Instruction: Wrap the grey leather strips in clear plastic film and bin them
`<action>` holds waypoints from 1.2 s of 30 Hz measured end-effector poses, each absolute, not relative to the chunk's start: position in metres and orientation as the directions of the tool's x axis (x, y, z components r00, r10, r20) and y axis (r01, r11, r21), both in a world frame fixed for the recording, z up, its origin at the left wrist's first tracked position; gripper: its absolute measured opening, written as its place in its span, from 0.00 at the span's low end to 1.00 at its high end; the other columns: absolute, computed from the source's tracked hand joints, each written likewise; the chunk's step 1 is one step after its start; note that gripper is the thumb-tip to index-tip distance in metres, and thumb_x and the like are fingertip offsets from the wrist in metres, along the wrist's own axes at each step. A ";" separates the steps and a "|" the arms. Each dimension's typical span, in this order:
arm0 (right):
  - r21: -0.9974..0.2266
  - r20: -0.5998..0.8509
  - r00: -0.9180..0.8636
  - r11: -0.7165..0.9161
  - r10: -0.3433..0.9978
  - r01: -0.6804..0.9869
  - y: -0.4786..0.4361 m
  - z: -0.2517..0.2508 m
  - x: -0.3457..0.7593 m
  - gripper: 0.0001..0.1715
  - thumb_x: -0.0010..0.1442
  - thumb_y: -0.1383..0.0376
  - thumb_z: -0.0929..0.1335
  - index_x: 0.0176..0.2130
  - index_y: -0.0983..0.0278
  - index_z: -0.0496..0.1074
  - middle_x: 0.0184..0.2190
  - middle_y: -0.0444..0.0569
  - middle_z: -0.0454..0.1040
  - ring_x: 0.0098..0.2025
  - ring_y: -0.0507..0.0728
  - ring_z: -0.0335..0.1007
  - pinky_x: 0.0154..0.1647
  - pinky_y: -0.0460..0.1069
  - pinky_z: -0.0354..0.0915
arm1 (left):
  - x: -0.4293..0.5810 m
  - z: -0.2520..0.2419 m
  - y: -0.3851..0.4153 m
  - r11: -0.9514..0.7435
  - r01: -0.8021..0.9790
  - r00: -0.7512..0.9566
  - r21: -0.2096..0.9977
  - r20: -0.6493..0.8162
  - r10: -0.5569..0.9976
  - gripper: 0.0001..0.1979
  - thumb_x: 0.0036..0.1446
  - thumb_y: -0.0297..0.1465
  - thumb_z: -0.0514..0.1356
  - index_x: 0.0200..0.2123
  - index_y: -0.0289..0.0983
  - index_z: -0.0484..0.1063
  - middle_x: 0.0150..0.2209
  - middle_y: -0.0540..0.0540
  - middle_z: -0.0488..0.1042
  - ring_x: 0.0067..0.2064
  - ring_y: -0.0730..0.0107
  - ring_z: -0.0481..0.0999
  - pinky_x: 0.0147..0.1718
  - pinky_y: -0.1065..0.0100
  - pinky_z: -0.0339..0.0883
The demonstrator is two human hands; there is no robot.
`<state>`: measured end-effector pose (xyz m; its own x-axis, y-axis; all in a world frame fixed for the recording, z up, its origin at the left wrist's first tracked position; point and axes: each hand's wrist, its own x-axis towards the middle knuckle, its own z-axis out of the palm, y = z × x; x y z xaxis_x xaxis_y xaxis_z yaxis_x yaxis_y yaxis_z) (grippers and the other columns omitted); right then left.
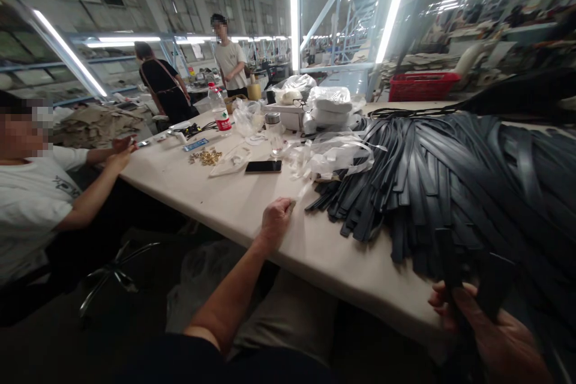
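Note:
My left hand [275, 221] rests on the pale table [234, 204] near its front edge, fingers curled shut around something small I cannot make out. My right hand [486, 330], low at the right, grips dark leather straps [468, 264] that stick up between its fingers. A big heap of black straps [450, 174] covers the right half of the table, just right of my left hand.
A black phone [263, 166], a glass jar [273, 126], a water bottle [220, 109], small brass parts [206, 157] and clear plastic bags [333, 156] lie on the table. A seated person [40, 192] is at the left; two others stand behind. A red basket [420, 86] stands at the back.

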<state>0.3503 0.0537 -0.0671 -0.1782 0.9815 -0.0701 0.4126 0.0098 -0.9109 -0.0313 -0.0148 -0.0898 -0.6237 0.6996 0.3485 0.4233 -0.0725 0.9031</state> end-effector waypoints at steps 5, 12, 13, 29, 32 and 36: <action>-0.958 -0.219 -0.485 -0.092 0.847 0.272 0.039 -0.056 0.317 0.37 0.55 0.35 0.67 0.41 0.63 0.80 0.14 0.43 0.62 0.24 0.58 0.66 0.32 0.53 0.68 | -0.004 -0.094 -0.052 -0.115 0.414 -0.560 0.903 0.353 0.749 0.08 0.58 0.33 0.61 0.36 0.37 0.80 0.33 0.46 0.82 0.36 0.67 0.80 0.41 0.68 0.71; -0.937 -0.335 -0.731 -0.293 0.595 0.191 0.026 -0.039 0.236 0.40 0.50 0.37 0.72 0.44 0.68 0.80 0.12 0.37 0.57 0.19 0.50 0.53 0.30 0.49 0.65 | 0.033 -0.095 -0.091 -0.252 0.280 -0.438 0.926 0.357 0.825 0.12 0.61 0.36 0.62 0.42 0.36 0.80 0.34 0.44 0.83 0.35 0.66 0.81 0.40 0.67 0.74; -0.934 -0.339 -0.750 -0.299 0.567 0.196 0.027 -0.039 0.226 0.40 0.50 0.37 0.73 0.45 0.68 0.80 0.13 0.37 0.57 0.19 0.50 0.53 0.30 0.48 0.65 | 0.036 -0.095 -0.095 -0.261 0.276 -0.422 0.925 0.361 0.832 0.13 0.61 0.37 0.62 0.42 0.36 0.81 0.34 0.44 0.83 0.35 0.66 0.81 0.39 0.67 0.74; -0.998 -0.062 -0.617 -0.033 0.785 0.057 0.050 -0.038 0.167 0.29 0.47 0.43 0.75 0.35 0.65 0.79 0.12 0.33 0.54 0.16 0.47 0.48 0.29 0.49 0.68 | 0.039 -0.111 -0.123 -0.057 -0.175 -0.492 0.983 -0.037 0.870 0.26 0.54 0.54 0.63 0.34 0.33 0.80 0.33 0.41 0.81 0.33 0.65 0.78 0.39 0.65 0.73; -0.986 0.032 -0.589 0.122 0.807 0.113 0.051 -0.036 0.173 0.29 0.51 0.44 0.73 0.37 0.67 0.80 0.12 0.34 0.54 0.16 0.47 0.50 0.27 0.49 0.67 | 0.029 -0.108 -0.122 -0.054 -0.241 -0.453 0.969 -0.063 0.890 0.34 0.53 0.59 0.59 0.37 0.32 0.80 0.37 0.38 0.81 0.34 0.64 0.79 0.39 0.65 0.72; -0.947 0.091 -0.605 0.256 0.791 0.192 0.048 -0.034 0.175 0.30 0.56 0.45 0.69 0.41 0.68 0.81 0.13 0.36 0.55 0.16 0.48 0.54 0.22 0.48 0.65 | 0.019 -0.093 -0.114 -0.055 -0.132 -0.435 0.990 -0.008 0.901 0.35 0.48 0.56 0.66 0.48 0.33 0.77 0.45 0.39 0.80 0.40 0.63 0.79 0.43 0.65 0.71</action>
